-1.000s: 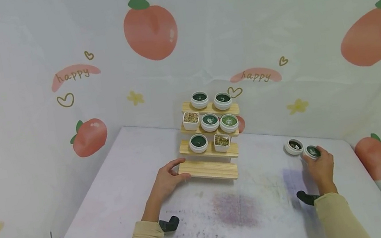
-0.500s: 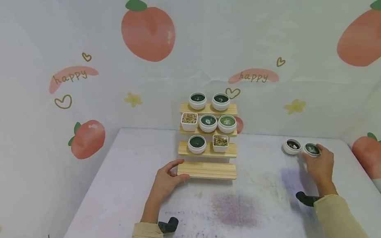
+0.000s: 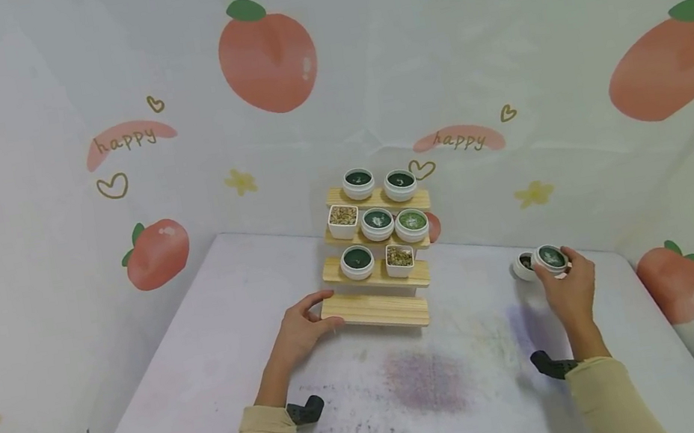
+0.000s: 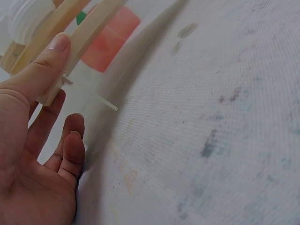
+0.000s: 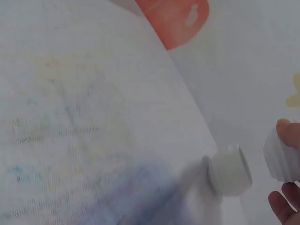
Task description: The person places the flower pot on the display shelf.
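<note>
My left hand (image 3: 300, 333) pinches the left end of the lowest board of a tiered wooden display stand (image 3: 375, 310), thumb in front and fingers behind. In the left wrist view, the thumb (image 4: 49, 56) presses on that board's end. Out at the right, my right hand (image 3: 573, 290) grips a small round white pot (image 3: 552, 260) with a dark green top and pale pattern, raised off the table. A second round white pot (image 3: 523, 267), partly hidden behind it, stands on the table. The right wrist view shows the held pot (image 5: 280, 157) apart from the standing pot (image 5: 229, 171).
Round pots with green tops and square pots with grainy contents (image 3: 344, 221) stand on the stand's upper three tiers. The lowest board bears nothing. The white table (image 3: 248, 277) meets a fruit-printed backdrop (image 3: 157, 50) behind and at the right.
My right hand has lifted the round pot off the table and moved it slightly left, partly over the other pot. The left hand keeps its grip on the stand.
</note>
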Demonstrator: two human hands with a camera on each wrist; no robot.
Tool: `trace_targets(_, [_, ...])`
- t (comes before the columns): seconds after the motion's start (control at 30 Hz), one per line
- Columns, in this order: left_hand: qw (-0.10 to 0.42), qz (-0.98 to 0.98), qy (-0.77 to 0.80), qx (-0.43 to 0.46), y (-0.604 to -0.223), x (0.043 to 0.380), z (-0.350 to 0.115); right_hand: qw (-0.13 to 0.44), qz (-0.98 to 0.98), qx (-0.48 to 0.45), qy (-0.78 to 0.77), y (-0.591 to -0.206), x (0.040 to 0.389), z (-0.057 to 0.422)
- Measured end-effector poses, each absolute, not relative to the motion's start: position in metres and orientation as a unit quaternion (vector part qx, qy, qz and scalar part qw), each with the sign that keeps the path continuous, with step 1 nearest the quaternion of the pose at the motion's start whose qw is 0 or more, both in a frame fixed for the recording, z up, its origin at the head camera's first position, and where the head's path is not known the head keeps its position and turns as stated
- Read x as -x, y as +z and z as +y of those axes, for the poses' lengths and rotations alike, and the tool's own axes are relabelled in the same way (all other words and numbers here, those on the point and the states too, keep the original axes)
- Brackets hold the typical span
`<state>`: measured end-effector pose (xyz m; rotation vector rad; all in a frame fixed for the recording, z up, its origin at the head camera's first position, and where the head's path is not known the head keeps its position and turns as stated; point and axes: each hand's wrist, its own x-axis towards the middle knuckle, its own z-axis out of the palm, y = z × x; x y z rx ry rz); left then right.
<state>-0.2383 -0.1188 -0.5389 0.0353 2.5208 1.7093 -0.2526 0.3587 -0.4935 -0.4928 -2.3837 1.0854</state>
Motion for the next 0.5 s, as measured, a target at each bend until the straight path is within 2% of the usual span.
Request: trace_targets(0.5, [0.047, 0.813, 0.58, -0.013, -0.54, 0.238, -0.119, 0.211, -0.881, 0.067, 0.419, -0.47, 0.247, 0.306])
